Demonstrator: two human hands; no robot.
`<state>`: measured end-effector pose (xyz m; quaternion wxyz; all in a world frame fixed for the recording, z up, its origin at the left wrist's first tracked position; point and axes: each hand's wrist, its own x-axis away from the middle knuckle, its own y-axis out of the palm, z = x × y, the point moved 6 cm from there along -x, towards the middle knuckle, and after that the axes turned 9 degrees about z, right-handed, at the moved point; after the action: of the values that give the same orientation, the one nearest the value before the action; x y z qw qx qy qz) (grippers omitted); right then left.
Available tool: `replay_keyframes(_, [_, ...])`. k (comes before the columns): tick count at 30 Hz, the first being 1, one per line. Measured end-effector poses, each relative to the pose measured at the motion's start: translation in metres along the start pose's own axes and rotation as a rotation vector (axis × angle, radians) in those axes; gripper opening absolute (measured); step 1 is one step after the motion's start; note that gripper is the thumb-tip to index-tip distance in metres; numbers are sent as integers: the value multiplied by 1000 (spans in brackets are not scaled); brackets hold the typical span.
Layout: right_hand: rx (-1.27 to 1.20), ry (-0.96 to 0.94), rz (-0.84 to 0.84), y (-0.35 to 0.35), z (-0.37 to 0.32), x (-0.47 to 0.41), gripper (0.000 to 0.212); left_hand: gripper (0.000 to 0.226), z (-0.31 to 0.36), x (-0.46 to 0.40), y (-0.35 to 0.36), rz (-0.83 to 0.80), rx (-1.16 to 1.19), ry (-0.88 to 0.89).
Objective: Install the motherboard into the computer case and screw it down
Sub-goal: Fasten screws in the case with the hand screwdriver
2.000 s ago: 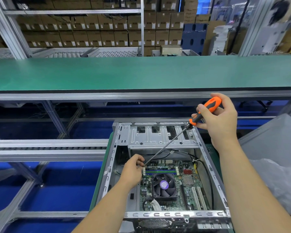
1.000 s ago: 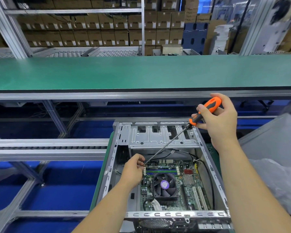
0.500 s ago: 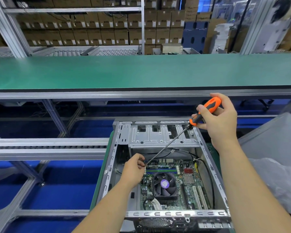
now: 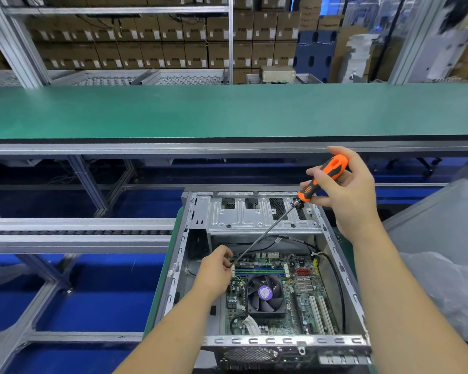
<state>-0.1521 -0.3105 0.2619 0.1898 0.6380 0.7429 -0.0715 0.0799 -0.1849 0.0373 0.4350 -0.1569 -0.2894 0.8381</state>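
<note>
1 open computer case (image 4: 333, 238) lies at the near end of the scene, and 1 motherboard (image 4: 300, 290) sits flat inside it, with 1 cooler fan (image 4: 266, 294) near its middle and 2 white slots (image 4: 320, 314) to the right. The right hand (image 4: 346, 195) holds 1 orange-handled screwdriver (image 4: 322, 176), fingers wrapped around the handle, the long shaft slanting down and left to the board's far-left corner. There the left hand (image 4: 214, 271) rests, fingers pinched together at the tip; whether they hold a screw I cannot tell. 1 long green surface (image 4: 227, 112) runs across the far side.
</note>
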Motion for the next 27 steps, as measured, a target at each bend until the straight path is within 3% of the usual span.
replay_keyframes(11, [-97,9,-149,5,1,-1,61,37,-1,0,2,-2,-11,5])
replay_keyframes(18, [-51,-16,-30,7,-3,-1,50,36,2,0,1,-2,-59,25])
replay_keyframes(27, [-15,-23,7,7,-4,-2,47,38,4,2,-1,-16,-79,38])
